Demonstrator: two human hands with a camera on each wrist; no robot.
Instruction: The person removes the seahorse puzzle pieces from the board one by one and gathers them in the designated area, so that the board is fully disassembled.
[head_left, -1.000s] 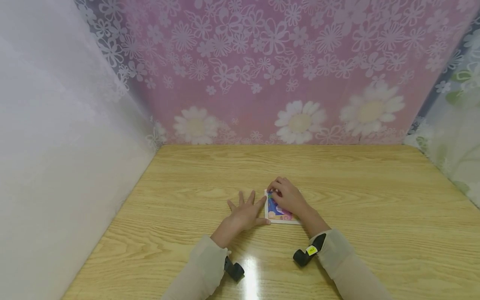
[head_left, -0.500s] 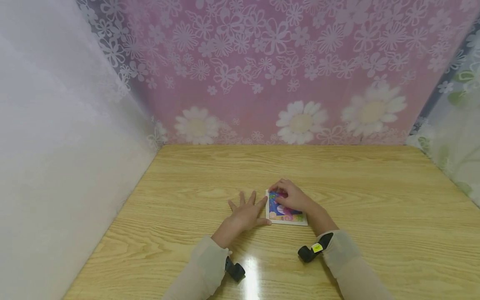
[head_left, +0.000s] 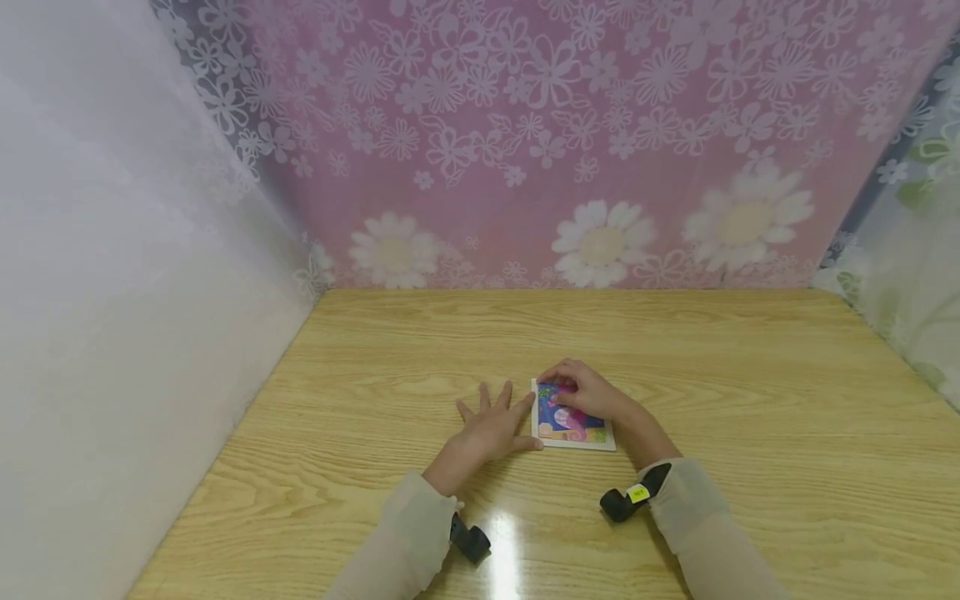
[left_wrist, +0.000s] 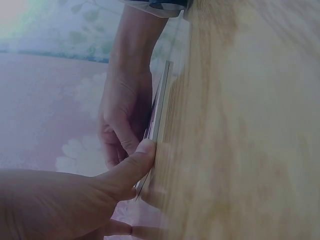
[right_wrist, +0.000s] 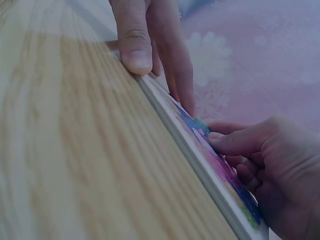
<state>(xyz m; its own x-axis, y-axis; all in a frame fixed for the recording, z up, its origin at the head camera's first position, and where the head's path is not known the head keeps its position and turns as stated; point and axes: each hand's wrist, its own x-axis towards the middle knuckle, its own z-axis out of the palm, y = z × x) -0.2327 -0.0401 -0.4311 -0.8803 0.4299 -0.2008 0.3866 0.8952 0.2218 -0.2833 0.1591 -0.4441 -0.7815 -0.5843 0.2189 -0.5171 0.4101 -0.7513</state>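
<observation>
A small flat picture board lies on the table, with a white border and a pink figure with a curled tail on blue. My left hand has its fingers spread on its left side. In the left wrist view the left thumb touches the board's edge, and the index finger reaches its far corner. Over the upper part of the picture is my right hand, fingers bent. The right thumb touches the picture surface in the right wrist view. Whether the right fingertips pinch anything is hidden.
The wood-grain table spreads around the board. A pink flowered cloth hangs behind it, with a pale wall covering at the left. A black camera is strapped to each wrist.
My right hand has shifted slightly right and its wrist has swung outward, uncovering the board's lower right corner. The left hand stays in the same place.
</observation>
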